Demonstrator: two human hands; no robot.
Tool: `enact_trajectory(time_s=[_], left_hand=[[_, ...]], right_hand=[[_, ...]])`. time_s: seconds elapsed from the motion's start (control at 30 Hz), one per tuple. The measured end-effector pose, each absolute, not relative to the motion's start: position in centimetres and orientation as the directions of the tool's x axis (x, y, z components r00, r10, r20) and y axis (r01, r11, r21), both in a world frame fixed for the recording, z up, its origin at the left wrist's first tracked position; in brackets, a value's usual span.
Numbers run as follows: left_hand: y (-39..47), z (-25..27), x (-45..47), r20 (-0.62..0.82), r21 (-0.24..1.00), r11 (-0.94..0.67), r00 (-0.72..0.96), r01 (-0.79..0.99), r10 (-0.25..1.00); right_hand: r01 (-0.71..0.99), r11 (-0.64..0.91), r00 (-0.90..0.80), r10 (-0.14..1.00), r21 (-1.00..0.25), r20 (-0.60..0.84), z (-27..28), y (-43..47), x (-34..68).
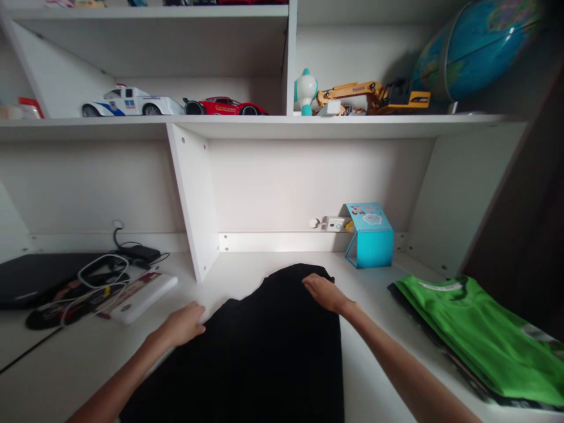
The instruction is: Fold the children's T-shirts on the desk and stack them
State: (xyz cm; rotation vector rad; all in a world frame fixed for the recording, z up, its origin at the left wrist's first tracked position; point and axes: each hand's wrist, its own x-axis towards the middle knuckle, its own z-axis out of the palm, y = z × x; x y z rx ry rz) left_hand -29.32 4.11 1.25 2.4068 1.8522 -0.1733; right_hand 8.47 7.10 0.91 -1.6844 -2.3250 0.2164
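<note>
A black piece of clothing (pixel 273 346) lies spread on the white desk, its near end running out of view at the bottom. My right hand (pixel 325 292) is at its far right corner, fingers closed on the cloth. At the left edge of the black cloth is my left hand (pixel 181 324), its fingers slightly bent and the thumb apart from them. The thumb tip is close to the cloth's edge; whether it touches is hard to tell. To the right lies a stack of folded clothes with a green shirt (pixel 480 329) on top.
A blue desk calendar (pixel 374 247) stands at the back right near a white socket adapter (pixel 335 224). On the left lie a black laptop (pixel 39 276), tangled white cables (pixel 103 279) and a white box (pixel 143 299). Toy vehicles and a globe (pixel 476 50) occupy the shelf above.
</note>
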Motion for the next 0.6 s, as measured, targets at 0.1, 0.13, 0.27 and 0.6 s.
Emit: enact_trajectory(time_s=[0.1,0.13,0.27,0.6], left_hand=[[3.2,-0.1,-29.7,-0.039,0.097,-0.200,0.204,0.975,0.978],[3.0,-0.5,-29.6,-0.027,0.135,-0.186,0.191,0.973,0.981],[2.6,-1.4,-30.2,-0.036,0.293,-0.167,0.185,0.942,0.982],[-1.0,2.7,-29.8,-0.010,0.579,-0.183,0.232,0.794,0.973]], right_hand=[[0.923,0.277,-0.251,0.959,-0.265,0.129,0.2,10.9,3.9],[0.929,0.258,-0.234,0.965,-0.265,0.119,-0.1,11.9,2.7],[0.948,0.167,-0.153,0.986,-0.270,0.071,-1.0,13.7,0.6],[0.903,0.253,-0.193,0.961,-0.347,0.200,3.4,4.8,10.0]])
